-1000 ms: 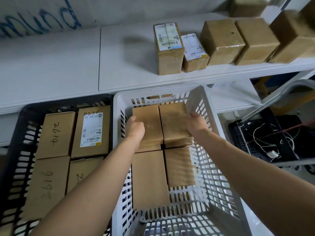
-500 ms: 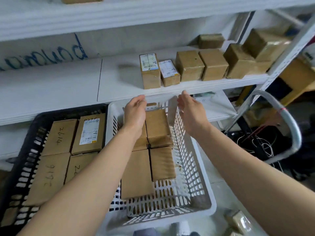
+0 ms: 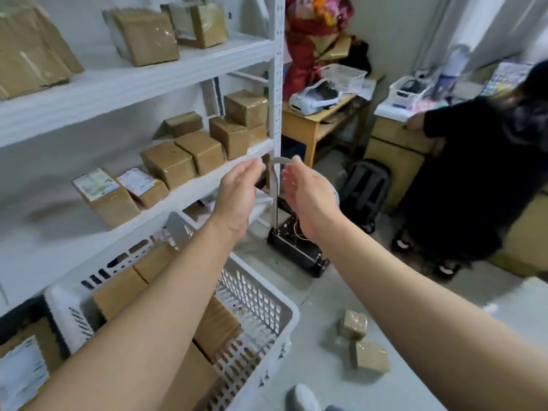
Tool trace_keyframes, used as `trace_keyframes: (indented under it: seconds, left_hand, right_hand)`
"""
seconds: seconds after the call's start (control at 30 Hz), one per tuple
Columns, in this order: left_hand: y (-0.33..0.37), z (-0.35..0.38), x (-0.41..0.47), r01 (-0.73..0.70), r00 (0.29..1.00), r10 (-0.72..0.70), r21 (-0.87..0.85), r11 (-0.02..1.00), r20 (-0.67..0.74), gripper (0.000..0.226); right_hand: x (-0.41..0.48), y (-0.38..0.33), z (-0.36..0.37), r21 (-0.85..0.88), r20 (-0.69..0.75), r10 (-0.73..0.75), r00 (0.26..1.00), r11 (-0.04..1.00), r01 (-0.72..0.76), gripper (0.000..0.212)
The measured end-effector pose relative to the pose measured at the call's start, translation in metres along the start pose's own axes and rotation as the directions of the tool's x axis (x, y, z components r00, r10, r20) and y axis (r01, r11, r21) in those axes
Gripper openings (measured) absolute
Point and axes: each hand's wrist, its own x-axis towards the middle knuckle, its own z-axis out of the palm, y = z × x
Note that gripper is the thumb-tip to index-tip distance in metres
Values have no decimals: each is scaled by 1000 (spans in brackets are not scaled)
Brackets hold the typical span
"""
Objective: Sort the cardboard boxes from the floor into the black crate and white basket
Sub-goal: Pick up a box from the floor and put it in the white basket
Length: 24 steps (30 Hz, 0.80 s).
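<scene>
Two boxes (image 3: 363,341) on floor, axes askew

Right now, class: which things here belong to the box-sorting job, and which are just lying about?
Job:
white basket
black crate
two floor boxes
left hand
right hand

Lying about:
backpack
wooden desk
trolley

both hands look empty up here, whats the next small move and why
Probably lower the right hand toward the two cardboard boxes on the floor, right of the white basket. Both it and the left hand are open and empty, and those boxes remain unsorted.
</scene>
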Motion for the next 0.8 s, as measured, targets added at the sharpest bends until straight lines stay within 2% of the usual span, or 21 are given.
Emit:
trace_keyframes:
  seconds: [0.17,0.33,0.47,0.63,0.8]
  left_hand:
    - [-1,64,-37,36,961,-21,-52,998,277,18]
    - [-12,152,-87,130,851,-80,-60,990,519,17]
    - [-14,216,-135,95,759,-49,-36,995,649,23]
    - [-18,300,-196,20,671,9,-30,999,742,29]
    - [-51,404,-270,69,573,-87,58,996,815,32]
  right_hand:
    - [-57,-8,-66,-26,-217,-55,975,998,50,33]
    - [-123,-19,-157,-10,-448,-100,888,994,107,26]
    - [-173,-29,-230,-13,-605,-138,785,987,163,24]
    - [-231,-31,-323,-8,-762,-155,629,973,231,27]
    - [-295,-14,-438,31,-882,-76,465,975,218,28]
